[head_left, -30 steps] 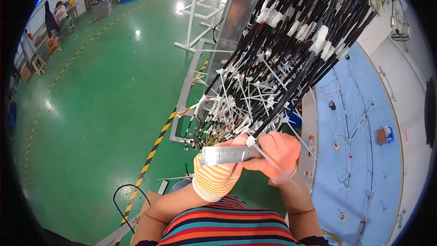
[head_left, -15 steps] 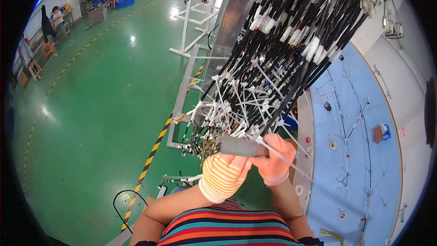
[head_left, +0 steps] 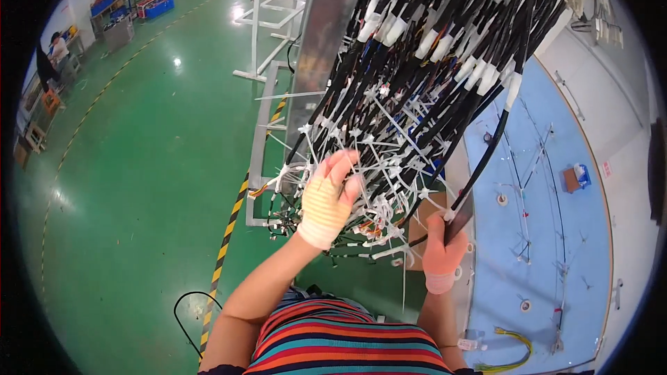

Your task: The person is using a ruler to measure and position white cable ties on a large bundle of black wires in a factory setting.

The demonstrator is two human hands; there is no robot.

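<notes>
A large bundle of black-sleeved wire harnesses [head_left: 410, 62] with white tape flags hangs in front of me. Its lower part bristles with white cable ties [head_left: 379, 149] and loose connectors. My left hand [head_left: 324, 210], in a pale striped glove, is raised against the lower left of the bundle with fingers apart, holding nothing I can see. My right hand [head_left: 442, 255], in an orange-looking glove, is closed around one black harness [head_left: 488, 156] drawn out to the right. A dark grey flat piece [head_left: 459, 221] shows at its fingers; its kind is unclear.
A metal post [head_left: 325, 35] and frame stand left of the bundle. To the right, a blue board [head_left: 535, 236] carries laid-out wires, a small blue box [head_left: 577, 178] and yellow wires [head_left: 511, 357]. Behind the right hand is a cardboard box [head_left: 419, 226]. People sit at far-left benches.
My hands were together at a grey piece below the bundle. They have parted: the left has moved up and opened, and the right has shifted right with a harness pulled aside.
</notes>
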